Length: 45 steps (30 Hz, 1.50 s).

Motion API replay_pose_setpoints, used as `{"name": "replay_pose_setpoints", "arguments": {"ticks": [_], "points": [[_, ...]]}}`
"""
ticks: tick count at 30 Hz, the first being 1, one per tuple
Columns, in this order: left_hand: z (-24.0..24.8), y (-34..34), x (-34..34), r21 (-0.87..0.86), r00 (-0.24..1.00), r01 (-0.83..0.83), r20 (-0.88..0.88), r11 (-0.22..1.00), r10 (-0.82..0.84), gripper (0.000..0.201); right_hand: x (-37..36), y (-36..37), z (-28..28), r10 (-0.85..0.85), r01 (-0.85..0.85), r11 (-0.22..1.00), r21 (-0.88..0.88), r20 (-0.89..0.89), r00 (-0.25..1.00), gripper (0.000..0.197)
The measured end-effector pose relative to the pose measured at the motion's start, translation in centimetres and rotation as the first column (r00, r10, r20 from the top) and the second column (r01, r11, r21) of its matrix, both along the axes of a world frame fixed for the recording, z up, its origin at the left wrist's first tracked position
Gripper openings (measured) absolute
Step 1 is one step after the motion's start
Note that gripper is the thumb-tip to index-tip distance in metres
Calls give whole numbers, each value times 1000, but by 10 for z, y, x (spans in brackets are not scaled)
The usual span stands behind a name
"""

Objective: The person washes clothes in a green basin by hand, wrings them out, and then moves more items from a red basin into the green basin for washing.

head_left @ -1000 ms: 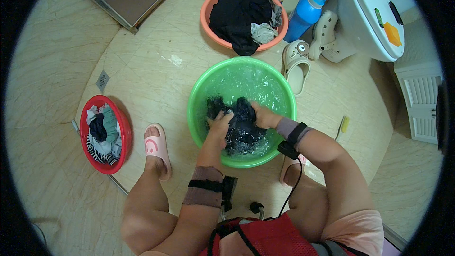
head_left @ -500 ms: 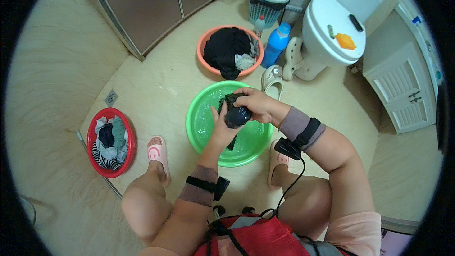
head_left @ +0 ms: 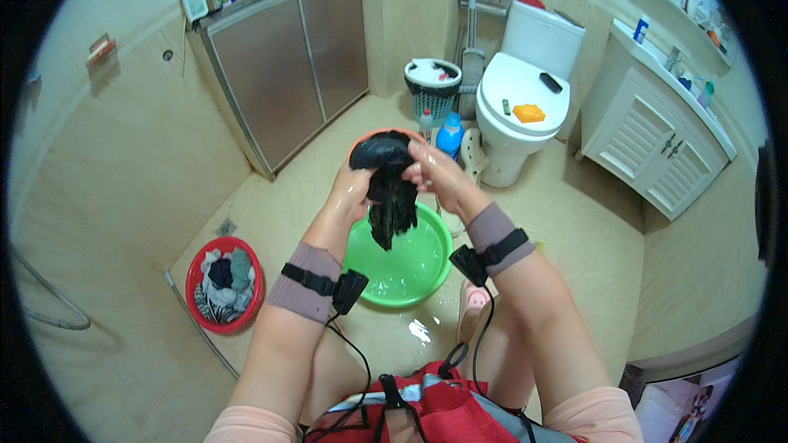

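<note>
A wet black cloth [head_left: 392, 207] is bunched between my two hands, its lower end hanging loose. My left hand [head_left: 355, 189] grips it on the left, and my right hand [head_left: 437, 174] has its fingers closed on the right side. Its exact kind of garment does not show. Below stands a green basin [head_left: 399, 302] with water in it. Behind the cloth, an orange basin [head_left: 406, 133] is mostly hidden by the cloth and my hands.
At left, a red basin [head_left: 260, 283] holds crumpled clothes [head_left: 238, 271], beside a grey hose [head_left: 205, 328]. Past the basins are a blue bottle [head_left: 450, 136], a lidded bin [head_left: 432, 98], a clog [head_left: 473, 154] and a toilet [head_left: 525, 98]. A white cabinet [head_left: 648, 135] stands at right.
Both hands have lifted the black cloth up and away from the green basin, and more of it now hangs down. The view has tilted up, showing more of the room.
</note>
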<state>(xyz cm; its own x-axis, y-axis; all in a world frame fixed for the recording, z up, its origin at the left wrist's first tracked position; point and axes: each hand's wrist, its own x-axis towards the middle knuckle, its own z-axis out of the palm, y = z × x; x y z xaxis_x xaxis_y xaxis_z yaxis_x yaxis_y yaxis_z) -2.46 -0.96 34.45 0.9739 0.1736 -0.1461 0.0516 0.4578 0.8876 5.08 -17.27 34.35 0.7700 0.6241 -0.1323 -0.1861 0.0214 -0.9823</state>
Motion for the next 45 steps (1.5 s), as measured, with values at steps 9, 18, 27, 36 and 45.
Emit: {"name": "replay_pose_setpoints", "arguments": {"ticks": [9, 18, 27, 36, 45], "points": [[-30, 7, -1, -223, 999, -36, -6, 974, 35, 30, -15, -19, -88, 161, -75, 878, -472, 144, 976, 123], [-32, 17, 7, -490, 975, 155, 216, 858, -53, 41, 4, 17, -100, -122, 120, 990, 67, 16, 992, 70], [-42, 26, 6, -664, 900, -308, -435, 682, -17, 90, 27, 32, -80, -507, 462, 860, 217, 259, 822, 51], [-47, 16, 17, -766, 939, 35, -194, 642, -283, 82, 19, 33, -73, -280, 207, 866, 455, 98, 955, 54], [-35, 0, 26, -664, 971, 118, -79, 738, -227, 54, 17, 41, -73, 32, 245, 700, 670, -373, 927, 38]]}}
